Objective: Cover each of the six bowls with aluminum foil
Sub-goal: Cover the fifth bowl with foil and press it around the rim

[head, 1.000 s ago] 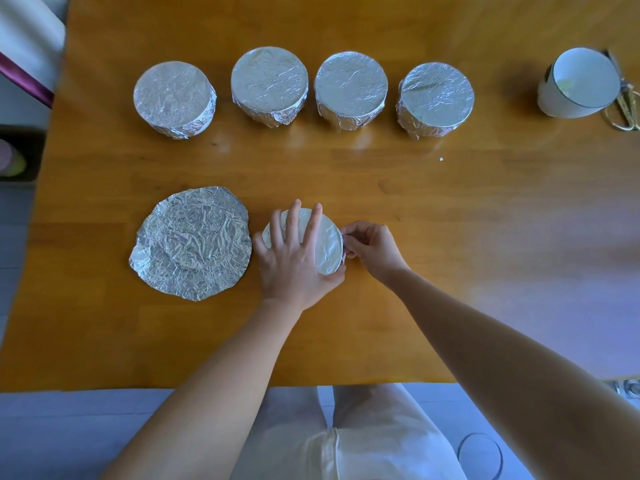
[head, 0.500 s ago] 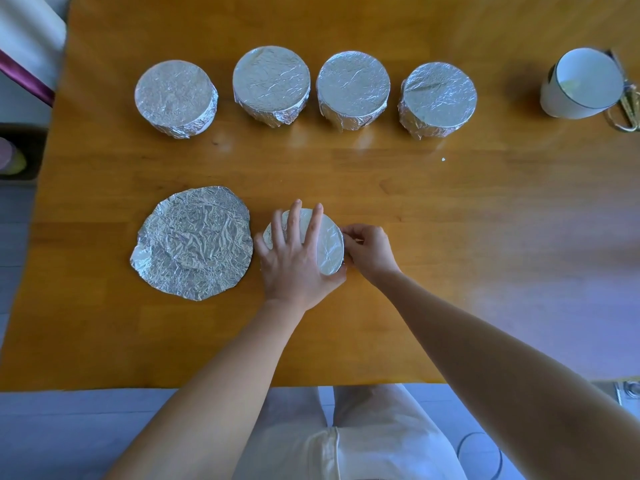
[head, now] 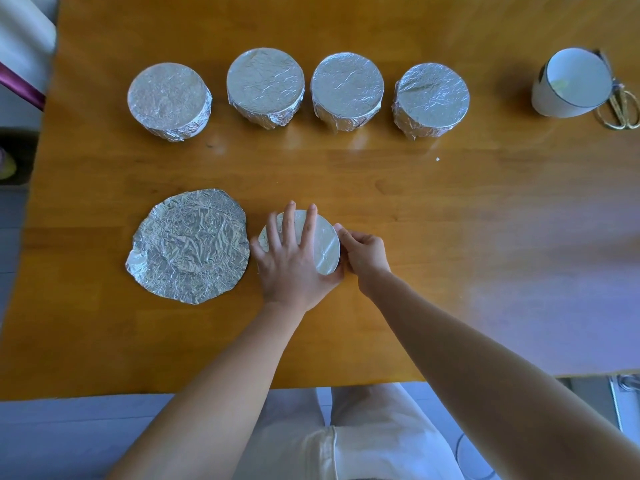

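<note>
Left hand point(head: 294, 261) lies flat, fingers spread, on the foil-topped bowl point(head: 325, 247) — right hand point(head: 363, 252) pinches its foil edge at three o'clock. Loose foil sheet point(head: 190, 245) at the bowl's nine o'clock.

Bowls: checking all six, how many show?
6. Four silver foil-wrapped bowls in the back row; one foil-topped bowl under the left hand; one bare white bowl far right.

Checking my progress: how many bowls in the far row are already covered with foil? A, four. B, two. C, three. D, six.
A: four foil-covered bowls stand in the far row; the left hand presses on a fifth bowl nearer, and the white bowl at far right is uncovered.
</note>
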### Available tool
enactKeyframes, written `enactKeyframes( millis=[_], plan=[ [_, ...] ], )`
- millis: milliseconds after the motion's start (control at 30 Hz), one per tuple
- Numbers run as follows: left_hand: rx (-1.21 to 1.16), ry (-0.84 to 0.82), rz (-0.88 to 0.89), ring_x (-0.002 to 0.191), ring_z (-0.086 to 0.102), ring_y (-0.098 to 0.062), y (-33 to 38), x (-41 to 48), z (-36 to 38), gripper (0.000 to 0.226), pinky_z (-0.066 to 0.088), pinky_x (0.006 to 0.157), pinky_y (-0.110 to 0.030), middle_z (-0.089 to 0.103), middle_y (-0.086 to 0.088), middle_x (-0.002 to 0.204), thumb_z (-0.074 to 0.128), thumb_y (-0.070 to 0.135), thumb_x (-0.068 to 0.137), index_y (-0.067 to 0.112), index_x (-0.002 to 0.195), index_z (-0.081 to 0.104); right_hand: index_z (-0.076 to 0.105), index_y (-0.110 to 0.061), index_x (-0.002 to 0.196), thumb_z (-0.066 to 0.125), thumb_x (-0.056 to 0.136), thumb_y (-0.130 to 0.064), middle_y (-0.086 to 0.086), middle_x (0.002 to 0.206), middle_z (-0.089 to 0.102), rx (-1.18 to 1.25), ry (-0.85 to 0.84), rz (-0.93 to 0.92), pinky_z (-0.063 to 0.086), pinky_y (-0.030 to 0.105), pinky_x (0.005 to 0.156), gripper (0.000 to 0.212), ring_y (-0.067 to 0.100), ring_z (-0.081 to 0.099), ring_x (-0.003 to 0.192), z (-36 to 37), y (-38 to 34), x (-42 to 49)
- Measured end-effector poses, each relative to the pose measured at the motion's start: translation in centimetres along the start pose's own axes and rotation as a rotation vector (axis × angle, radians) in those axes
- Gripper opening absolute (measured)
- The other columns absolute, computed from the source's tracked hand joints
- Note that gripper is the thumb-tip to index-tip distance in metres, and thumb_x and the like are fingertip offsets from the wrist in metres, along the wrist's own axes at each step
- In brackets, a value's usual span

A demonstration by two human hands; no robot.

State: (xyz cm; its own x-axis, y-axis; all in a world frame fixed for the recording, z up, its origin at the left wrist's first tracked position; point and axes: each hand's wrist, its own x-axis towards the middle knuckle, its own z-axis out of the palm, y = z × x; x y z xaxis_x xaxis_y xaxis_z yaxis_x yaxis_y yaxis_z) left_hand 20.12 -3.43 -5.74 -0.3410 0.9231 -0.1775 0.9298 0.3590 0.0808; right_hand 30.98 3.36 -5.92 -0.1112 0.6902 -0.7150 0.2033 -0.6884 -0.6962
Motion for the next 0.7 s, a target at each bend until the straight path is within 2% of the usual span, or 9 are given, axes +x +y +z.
enactKeyframes(
  millis=[233,467,567,633,700],
  plan=[
    [0.001,-0.006,-0.004,0.145,0.022,-0.034,0.1,0.0,0.0,0.111,0.030,0.100,-0.056,0.020,-0.004,0.161,0.026,0.086,0.061,0.031,0.157,0.012,0.067,-0.006,0.074,0.062,0.095,-0.030,0.003,0.057,0.047,-0.039,0.033,0.042,0.032,0.021,0.043,0.033,0.014,0.037,0.049,0.2,-0.2,-0.1],
    [0.021,-0.011,-0.021,0.146,0.020,-0.033,0.2,0.0,0.1,0.112,0.029,0.101,-0.056,0.015,-0.004,0.163,0.025,0.088,0.062,0.031,0.157,0.006,0.069,-0.011,0.072,0.076,0.084,-0.032,0.001,0.059,0.055,0.019,0.045,0.218,0.038,0.021,0.043,0.025,0.015,0.044,0.049,0.3,-1.2,0.6],
    [0.020,-0.014,-0.010,0.146,0.020,-0.033,0.2,0.0,0.1,0.115,0.029,0.100,-0.055,0.015,-0.003,0.163,0.030,0.090,0.062,0.031,0.158,0.007,0.061,-0.012,0.061,0.080,0.080,-0.028,0.001,0.056,0.052,0.009,0.086,0.224,0.034,0.021,0.041,0.031,0.016,0.040,0.049,0.6,-0.8,0.7],
    [0.010,-0.019,-0.007,0.146,0.020,-0.033,0.1,0.0,0.1,0.116,0.028,0.101,-0.055,0.015,-0.003,0.163,0.033,0.091,0.061,0.032,0.158,0.007,0.062,-0.011,0.064,0.078,0.082,-0.028,0.002,0.057,0.053,0.003,0.092,0.211,0.033,0.021,0.041,0.029,0.017,0.041,0.049,0.7,-0.5,0.6],
    [-0.012,-0.010,-0.010,0.146,0.021,-0.033,0.2,-0.1,0.0,0.114,0.028,0.100,-0.056,0.017,-0.004,0.162,0.028,0.089,0.060,0.031,0.158,0.010,0.066,-0.008,0.069,0.071,0.087,-0.027,0.001,0.057,0.055,-0.012,0.105,0.168,0.034,0.021,0.041,0.027,0.016,0.041,0.048,0.5,-0.3,0.2]
  ],
)
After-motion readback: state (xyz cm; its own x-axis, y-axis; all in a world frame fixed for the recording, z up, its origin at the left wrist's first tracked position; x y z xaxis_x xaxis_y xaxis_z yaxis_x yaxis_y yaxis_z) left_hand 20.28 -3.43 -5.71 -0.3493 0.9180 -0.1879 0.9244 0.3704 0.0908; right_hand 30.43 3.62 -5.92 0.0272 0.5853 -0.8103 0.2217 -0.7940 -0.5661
